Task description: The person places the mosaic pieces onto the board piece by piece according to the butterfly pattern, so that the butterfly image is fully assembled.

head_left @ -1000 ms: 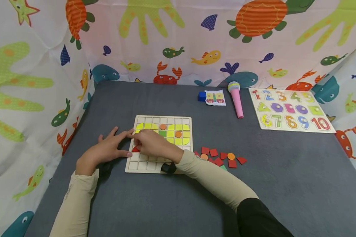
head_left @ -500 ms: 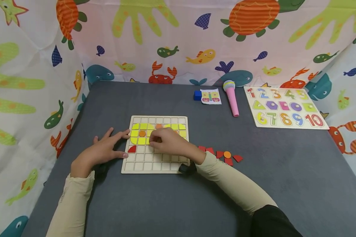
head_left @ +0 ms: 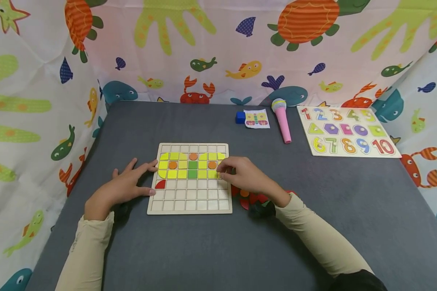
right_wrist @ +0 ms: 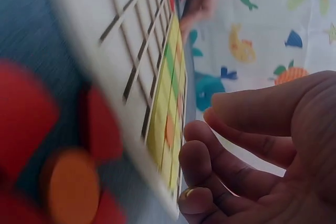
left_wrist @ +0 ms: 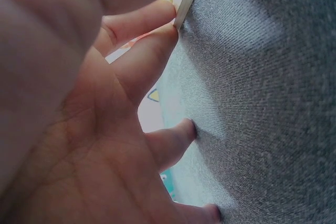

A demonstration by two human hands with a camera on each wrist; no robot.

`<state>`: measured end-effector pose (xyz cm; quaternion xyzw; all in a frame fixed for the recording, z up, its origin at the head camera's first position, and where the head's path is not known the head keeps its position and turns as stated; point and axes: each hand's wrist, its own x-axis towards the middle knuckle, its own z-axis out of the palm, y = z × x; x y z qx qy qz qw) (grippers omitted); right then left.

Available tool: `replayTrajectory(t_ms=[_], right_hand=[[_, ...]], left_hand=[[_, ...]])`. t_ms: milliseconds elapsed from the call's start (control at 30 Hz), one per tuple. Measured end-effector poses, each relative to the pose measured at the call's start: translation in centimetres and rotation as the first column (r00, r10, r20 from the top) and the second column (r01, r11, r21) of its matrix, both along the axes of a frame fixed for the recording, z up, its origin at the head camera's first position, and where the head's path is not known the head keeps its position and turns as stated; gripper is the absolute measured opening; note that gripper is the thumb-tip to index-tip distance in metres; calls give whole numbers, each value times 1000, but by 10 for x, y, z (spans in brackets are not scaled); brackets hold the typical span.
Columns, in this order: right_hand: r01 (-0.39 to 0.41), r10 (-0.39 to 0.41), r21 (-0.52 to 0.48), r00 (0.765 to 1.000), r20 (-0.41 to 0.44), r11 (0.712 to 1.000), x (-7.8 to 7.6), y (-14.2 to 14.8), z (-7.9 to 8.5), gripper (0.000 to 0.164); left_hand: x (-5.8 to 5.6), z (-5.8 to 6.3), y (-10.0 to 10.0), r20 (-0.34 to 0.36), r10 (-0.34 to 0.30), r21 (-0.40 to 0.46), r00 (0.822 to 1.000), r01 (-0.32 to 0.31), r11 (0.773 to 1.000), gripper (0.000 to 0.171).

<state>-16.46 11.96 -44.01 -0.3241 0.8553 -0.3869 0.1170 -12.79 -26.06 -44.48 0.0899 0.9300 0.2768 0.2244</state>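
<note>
A wooden grid board [head_left: 189, 206] lies on the table, with yellow, green and orange pieces filling its upper rows. One red quarter-round piece [head_left: 160, 184] sits alone at the left of the row below. My left hand [head_left: 121, 188] is spread at the board's left edge, index finger and thumb touching it; in the left wrist view two fingertips [left_wrist: 176, 27] press against the edge. Over the board's right edge hovers my right hand [head_left: 245, 176], fingers loosely bent with nothing between them. Beneath it, partly hidden, lie loose red pieces [right_wrist: 102, 124] and an orange disc [right_wrist: 71, 186].
Toward the back stand a blue block [head_left: 240, 117] and a small pattern card [head_left: 257, 119]. A pink toy microphone [head_left: 284, 125] lies beside them. Farther right is a number-and-shape puzzle board [head_left: 349, 131]. A printed curtain [head_left: 218, 48] encloses the table's back and sides.
My right hand has moved right, from the red piece across the board to its right edge, uncovering the pieces it hid. My left hand stays at the board's left edge.
</note>
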Motion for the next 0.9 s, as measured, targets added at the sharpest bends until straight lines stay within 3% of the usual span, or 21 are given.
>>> replayTrajectory(t_ms=[300,500,900], right_hand=[[75,-74,66,997,-11,995,2,41,-2,11],[57,-55,141,998,-18,988,4,62,-9,11],[48,-45,223,999,-20,974,9,73,-13,9]], left_hand=[[-1,-1,-1,1,4,-10,1000,-4,1000,89],[-1,0,-1,8,0,-16,1000,0,1000,90],[-2,-2,-1,2,-2,-20,1000,2,1000,89]])
